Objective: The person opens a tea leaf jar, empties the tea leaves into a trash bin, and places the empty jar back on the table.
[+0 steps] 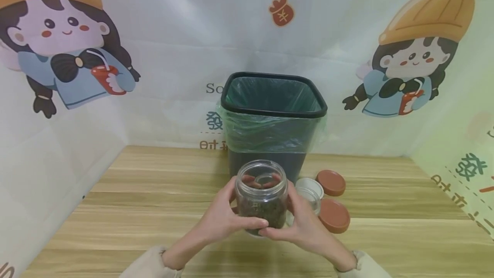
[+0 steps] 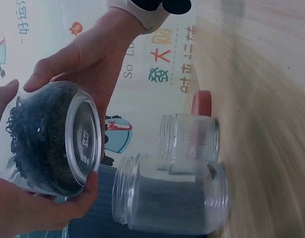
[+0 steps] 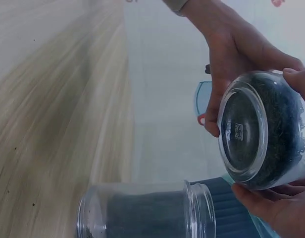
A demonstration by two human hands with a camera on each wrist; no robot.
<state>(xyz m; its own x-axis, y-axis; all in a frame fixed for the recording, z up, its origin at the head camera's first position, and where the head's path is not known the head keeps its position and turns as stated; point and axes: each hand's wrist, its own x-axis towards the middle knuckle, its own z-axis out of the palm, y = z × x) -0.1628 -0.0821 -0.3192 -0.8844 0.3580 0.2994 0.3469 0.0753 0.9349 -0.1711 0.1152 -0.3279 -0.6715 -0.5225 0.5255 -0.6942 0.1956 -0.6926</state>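
Note:
Both hands hold an uncapped glass jar (image 1: 266,207) above the table, its lower part filled with dark dried leaves, perhaps tea. My left hand (image 1: 221,218) grips its left side and my right hand (image 1: 308,231) its right side, thumbs towards me. Some fingers wrap behind the glass. In the left wrist view the base of the jar (image 2: 48,134) shows an embossed mark, with the right hand (image 2: 93,64) above and the left hand (image 2: 33,213) below. Under the held jar stands an uncapped glass jar (image 2: 172,198); the right wrist view cuts off this standing jar (image 3: 142,213).
A dark bin (image 1: 266,140) with a green liner stands behind the jar. To the right lie two reddish-brown lids, one nearer (image 1: 334,216) and one farther (image 1: 330,182), beside a white round piece (image 1: 314,185) and a smaller glass jar (image 2: 192,139). A printed cloth surrounds the wooden table (image 1: 154,209).

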